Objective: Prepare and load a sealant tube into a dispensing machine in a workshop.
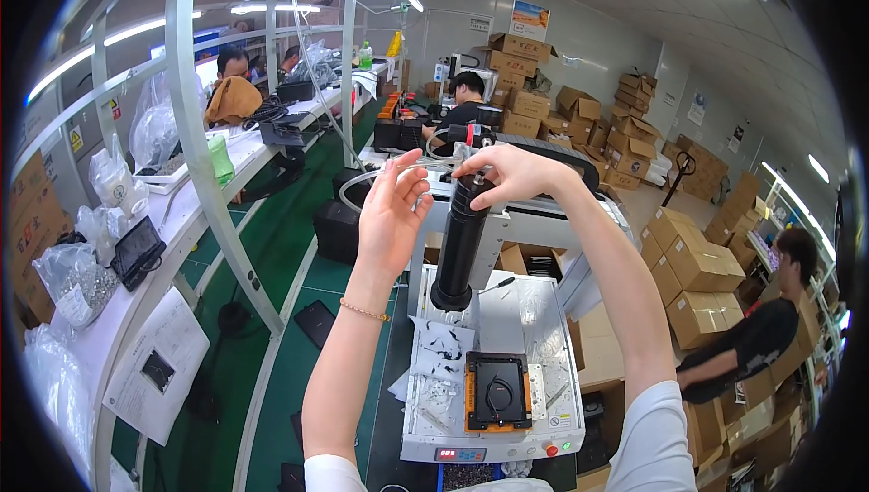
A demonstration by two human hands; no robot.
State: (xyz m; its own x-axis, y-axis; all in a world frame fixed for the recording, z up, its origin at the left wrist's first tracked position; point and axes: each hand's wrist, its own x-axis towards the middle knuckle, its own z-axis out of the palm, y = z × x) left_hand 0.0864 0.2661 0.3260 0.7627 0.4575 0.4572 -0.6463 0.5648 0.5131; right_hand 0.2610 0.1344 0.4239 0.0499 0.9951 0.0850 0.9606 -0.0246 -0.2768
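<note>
My right hand (516, 173) is at the top end of a long black cylinder (459, 252), its thumb and fingers curled round the upper rim. The cylinder stands upright in front of a bench machine's metal column and tapers out to a wider collar at its lower end. Just left of that top end, my left hand (395, 207) is raised with its fingers loosely bent and apart, holding nothing. A clear hose (355, 186) loops behind my left hand. On the white machine bed (434, 420) below, an orange fixture (471, 392) carries a black frame-shaped part (498, 388) with a coiled black cable.
A white sheet (444, 343) with small black bits lies left of the fixture. The machine's front bears a red button (551, 449). A white workbench (172, 229) runs along the left. Cardboard boxes (697, 261) are stacked at right, near a person (760, 338); others sit farther back.
</note>
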